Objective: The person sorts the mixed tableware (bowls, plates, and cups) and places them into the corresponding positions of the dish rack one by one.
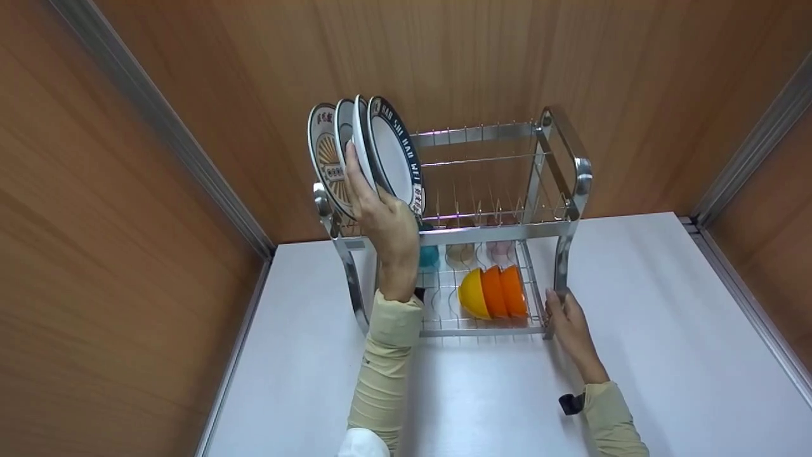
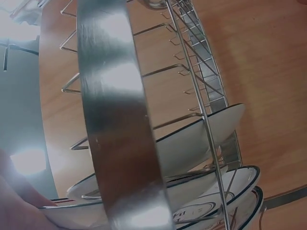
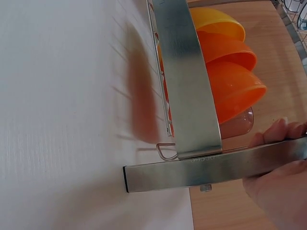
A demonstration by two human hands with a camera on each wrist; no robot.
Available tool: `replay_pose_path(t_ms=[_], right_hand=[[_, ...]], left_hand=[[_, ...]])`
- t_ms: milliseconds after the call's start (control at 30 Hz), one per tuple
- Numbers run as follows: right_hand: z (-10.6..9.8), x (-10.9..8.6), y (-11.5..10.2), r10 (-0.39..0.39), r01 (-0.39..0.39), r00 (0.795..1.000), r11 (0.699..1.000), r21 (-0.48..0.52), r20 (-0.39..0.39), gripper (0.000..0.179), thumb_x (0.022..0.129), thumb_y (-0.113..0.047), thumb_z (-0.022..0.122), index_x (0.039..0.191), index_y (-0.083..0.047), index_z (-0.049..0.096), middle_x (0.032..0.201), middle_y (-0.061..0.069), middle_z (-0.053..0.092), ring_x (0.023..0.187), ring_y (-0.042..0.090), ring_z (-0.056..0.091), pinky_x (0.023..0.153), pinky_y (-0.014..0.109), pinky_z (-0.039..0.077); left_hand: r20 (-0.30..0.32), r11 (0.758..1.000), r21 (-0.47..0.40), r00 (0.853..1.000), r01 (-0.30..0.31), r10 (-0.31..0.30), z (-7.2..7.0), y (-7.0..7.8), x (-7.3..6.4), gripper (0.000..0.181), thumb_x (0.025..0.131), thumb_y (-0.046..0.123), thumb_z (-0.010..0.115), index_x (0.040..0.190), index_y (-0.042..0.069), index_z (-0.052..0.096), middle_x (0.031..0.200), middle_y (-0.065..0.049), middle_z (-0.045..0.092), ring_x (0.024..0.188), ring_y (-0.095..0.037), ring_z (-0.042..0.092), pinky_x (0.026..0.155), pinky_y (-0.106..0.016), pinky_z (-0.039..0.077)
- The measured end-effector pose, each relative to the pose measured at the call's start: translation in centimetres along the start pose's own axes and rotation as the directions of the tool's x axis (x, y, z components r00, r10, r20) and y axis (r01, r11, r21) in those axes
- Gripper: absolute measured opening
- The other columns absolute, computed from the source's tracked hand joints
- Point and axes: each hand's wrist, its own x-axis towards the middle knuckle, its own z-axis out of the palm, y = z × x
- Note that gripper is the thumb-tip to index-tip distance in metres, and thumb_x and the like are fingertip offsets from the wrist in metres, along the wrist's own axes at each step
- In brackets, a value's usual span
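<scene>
Several round plates with dark patterned rims (image 1: 396,149) stand on edge at the left of a two-tier metal dish rack (image 1: 491,236). My left hand (image 1: 388,225) holds one white plate (image 1: 360,130) among them, its fingers reaching up along the plate's face. The left wrist view shows part of that hand (image 2: 24,206) at a plate's edge, partly cut off. Low on the rack's right side, my right hand (image 1: 574,327) grips the front metal leg (image 3: 220,167), fingers on one side and thumb on the other.
On the lower tier, a yellow bowl (image 1: 471,295) and two orange bowls (image 1: 512,292) lie nested on their sides. Behind them sit a teal cup (image 1: 429,256), an amber one and a pink one. The rack stands on a white table (image 1: 476,393) before a wooden panel (image 1: 469,57).
</scene>
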Motion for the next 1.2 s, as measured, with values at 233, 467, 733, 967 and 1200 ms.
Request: replay_pose_path(t_ms=[233,467,733,967,1200], right_hand=[[-0.2,0.1,0.1,0.014,-0.014,1.000,1.000,0.000,-0.005,0.038,0.111,-0.037,0.041,0.112,0.000,0.050,0.095,0.013,0.053,0.087,0.028,0.051,0.073,0.031,0.047],[-0.2,0.0,0.2,-0.003,0.003,1.000,1.000,-0.030,-0.012,0.047,0.110,-0.045,0.039,0.110,0.000,0.051,0.099,0.023,0.053,0.087,0.035,0.050,0.068,0.029,0.045],[-0.2,-0.2,0.1,-0.004,0.004,1.000,1.000,-0.024,-0.019,0.042,0.111,-0.041,0.040,0.109,-0.001,0.051,0.098,0.020,0.054,0.085,0.028,0.050,0.067,0.025,0.043],[-0.2,-0.2,0.2,0.002,-0.002,1.000,1.000,0.003,-0.016,0.035,0.112,-0.036,0.041,0.106,-0.002,0.050,0.096,0.017,0.053,0.084,0.027,0.049,0.066,0.025,0.041],[-0.2,-0.2,0.1,-0.001,0.001,1.000,1.000,-0.017,-0.024,0.037,0.112,-0.037,0.041,0.106,-0.001,0.051,0.095,0.017,0.054,0.083,0.027,0.051,0.067,0.026,0.042]], left_hand=[[-0.037,0.996,0.053,0.996,-0.076,0.078,0.4,-0.4,0.0,0.043,0.107,0.007,0.053,0.148,0.002,0.046,0.152,-0.015,0.049,0.137,-0.019,0.050,0.106,-0.027,0.048],[-0.065,0.962,0.216,0.980,-0.168,0.186,0.4,-0.9,0.1,0.040,0.105,0.001,0.053,0.145,-0.003,0.050,0.147,-0.020,0.052,0.136,-0.028,0.046,0.113,-0.027,0.041],[-0.039,0.912,0.379,0.982,-0.155,0.183,0.1,-1.9,0.8,0.038,0.110,0.016,0.049,0.145,0.002,0.054,0.149,-0.015,0.052,0.144,-0.031,0.034,0.123,-0.037,0.023],[-0.009,0.891,0.411,0.977,-0.192,0.214,-0.1,-2.7,1.3,0.042,0.111,0.024,0.047,0.147,0.004,0.053,0.156,-0.017,0.043,0.150,-0.032,0.029,0.126,-0.037,0.017],[0.006,0.881,0.429,0.976,-0.200,0.218,0.1,-3.7,1.6,0.044,0.111,0.027,0.046,0.147,0.004,0.053,0.158,-0.017,0.041,0.151,-0.032,0.026,0.125,-0.034,0.019]])
